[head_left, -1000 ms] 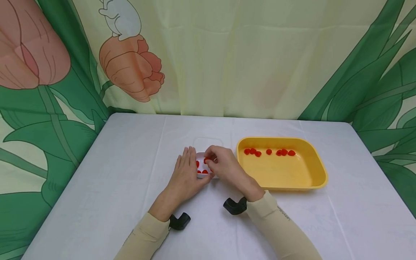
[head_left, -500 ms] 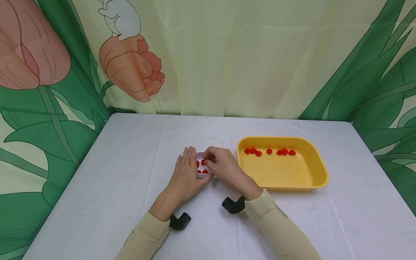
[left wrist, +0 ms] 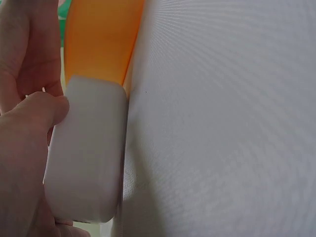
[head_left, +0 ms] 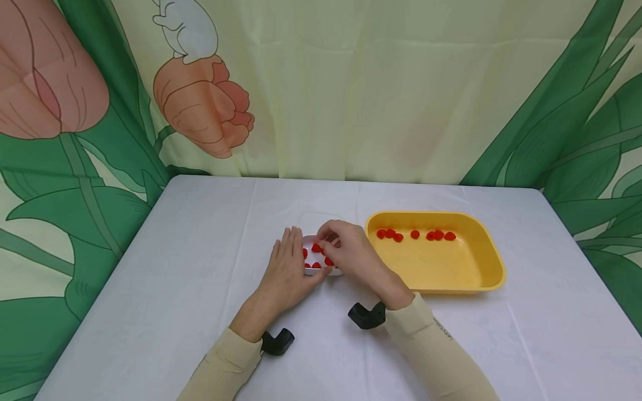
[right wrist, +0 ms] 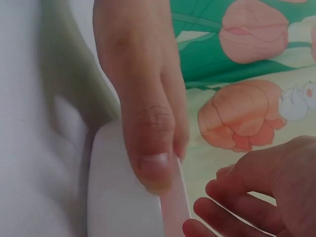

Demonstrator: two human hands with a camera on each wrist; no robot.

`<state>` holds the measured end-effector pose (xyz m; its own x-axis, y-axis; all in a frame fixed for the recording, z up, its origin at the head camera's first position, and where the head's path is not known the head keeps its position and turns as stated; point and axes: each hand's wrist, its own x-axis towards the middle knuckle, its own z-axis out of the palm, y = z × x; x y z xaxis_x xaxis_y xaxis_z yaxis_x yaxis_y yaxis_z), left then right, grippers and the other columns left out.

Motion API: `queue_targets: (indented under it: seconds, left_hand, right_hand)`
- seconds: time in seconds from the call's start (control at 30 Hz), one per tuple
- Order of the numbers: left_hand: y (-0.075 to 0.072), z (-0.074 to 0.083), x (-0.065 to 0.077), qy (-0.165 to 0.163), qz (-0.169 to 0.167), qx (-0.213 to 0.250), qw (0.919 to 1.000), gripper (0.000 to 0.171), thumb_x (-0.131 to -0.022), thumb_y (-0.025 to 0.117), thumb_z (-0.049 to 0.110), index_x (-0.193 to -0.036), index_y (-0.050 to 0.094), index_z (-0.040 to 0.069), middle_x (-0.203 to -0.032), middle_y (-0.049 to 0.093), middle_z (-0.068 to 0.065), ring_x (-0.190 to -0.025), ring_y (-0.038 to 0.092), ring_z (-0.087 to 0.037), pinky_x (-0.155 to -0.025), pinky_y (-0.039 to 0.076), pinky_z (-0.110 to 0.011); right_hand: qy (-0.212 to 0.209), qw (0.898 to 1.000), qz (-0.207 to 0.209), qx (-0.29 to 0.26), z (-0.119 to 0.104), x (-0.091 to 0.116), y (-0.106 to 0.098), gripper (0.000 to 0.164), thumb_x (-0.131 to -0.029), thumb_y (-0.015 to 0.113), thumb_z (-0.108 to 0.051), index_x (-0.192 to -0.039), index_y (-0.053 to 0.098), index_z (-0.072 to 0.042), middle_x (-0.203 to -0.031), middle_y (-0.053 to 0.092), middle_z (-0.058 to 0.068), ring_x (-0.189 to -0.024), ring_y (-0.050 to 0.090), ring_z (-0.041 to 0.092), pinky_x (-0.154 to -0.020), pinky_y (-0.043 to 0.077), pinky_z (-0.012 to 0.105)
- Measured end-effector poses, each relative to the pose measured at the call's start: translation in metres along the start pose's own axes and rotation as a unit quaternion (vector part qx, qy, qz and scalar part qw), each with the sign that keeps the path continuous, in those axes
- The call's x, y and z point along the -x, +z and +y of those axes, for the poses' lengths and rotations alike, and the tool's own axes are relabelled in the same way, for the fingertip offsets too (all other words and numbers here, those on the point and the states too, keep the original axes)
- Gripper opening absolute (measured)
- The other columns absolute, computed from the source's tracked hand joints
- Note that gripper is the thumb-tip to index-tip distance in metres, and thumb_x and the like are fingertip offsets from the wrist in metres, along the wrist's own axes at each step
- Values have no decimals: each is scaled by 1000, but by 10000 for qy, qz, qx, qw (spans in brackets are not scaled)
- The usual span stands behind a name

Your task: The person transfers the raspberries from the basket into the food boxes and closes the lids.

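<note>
A small white box [head_left: 310, 271] stands mid-table, with several small red raspberry-like pieces [head_left: 316, 265] inside. My left hand [head_left: 286, 273] braces it, straight fingers along its left side and the thumb against its front wall. The left wrist view shows that thumb [left wrist: 49, 106] pressed to the white wall of the box. My right hand [head_left: 351, 253] reaches over the box's right side, fingertips bent down close to a red piece [head_left: 316, 248]. In the right wrist view, the right hand's fingers [right wrist: 247, 200] are loosely bent and spread, with nothing visible between them.
To the right of the box stands a yellow tray [head_left: 431, 267] with several red pieces [head_left: 438, 235] along its back. A clear lid [head_left: 321, 214] lies behind the box. White cloth [head_left: 165, 312] covers the table, and a printed curtain [head_left: 321, 100] hangs behind it.
My right hand first moved slightly left with a red piece at its fingertips, then back right. That piece now shows in the box, beside the fingertips. The left hand has not moved.
</note>
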<state>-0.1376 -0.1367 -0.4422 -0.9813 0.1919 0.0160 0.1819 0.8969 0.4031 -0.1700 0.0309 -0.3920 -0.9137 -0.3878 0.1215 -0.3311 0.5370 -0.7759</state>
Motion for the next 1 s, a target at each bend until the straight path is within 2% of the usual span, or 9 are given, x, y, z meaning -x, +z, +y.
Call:
queue_targets:
  seconds: [0.2, 0.47, 0.7, 0.83, 1.0]
  left_hand:
    - [1, 0, 0, -4, -14, 23, 10000, 108, -86, 63, 61, -156, 13, -3, -164, 18, -22, -154, 11, -37, -124, 14, -54]
    - [1, 1, 0, -28, -40, 87, 10000, 107, -86, 65, 59, -156, 13, -4, -164, 17, -22, -155, 10, -36, -125, 13, -53]
    - [2, 0, 0, -39, -10, 91, 10000, 107, -85, 65, 58, -156, 13, -3, -164, 18, -21, -155, 10, -35, -125, 13, -53]
    - [1, 0, 0, -9, 7, 110, 9999, 107, -86, 65, 58, -156, 13, -4, -164, 18, -22, -155, 11, -36, -125, 13, -53]
    - [1, 1, 0, -15, -12, 101, 9999, 107, -87, 64, 59, -156, 13, -4, -164, 18, -21, -155, 11, -36, -125, 13, -53]
  right_hand:
    - [50, 9999, 152, -44, 2, 4, -10, 16, -91, 69, -9, -107, 68, -4, -104, 71, 9, -92, 66, 19, -84, 59, 33]
    - [8, 9992, 386, -65, 7, 11, -24, 20, -91, 66, -4, -111, 66, -4, -112, 68, 14, -97, 64, 22, -86, 58, 38]
    - [172, 9983, 550, -36, 11, 18, -36, 21, -93, 65, -7, -115, 65, -8, -114, 67, 10, -101, 63, 20, -90, 57, 39]
    - [150, 9975, 685, -21, 14, 20, -43, 22, -94, 65, -8, -116, 64, -6, -114, 67, 9, -101, 63, 21, -92, 57, 42]
    - [273, 9966, 782, 2, 19, 23, -51, 22, -94, 65, -11, -117, 63, -11, -116, 67, 9, -100, 64, 20, -89, 58, 39]
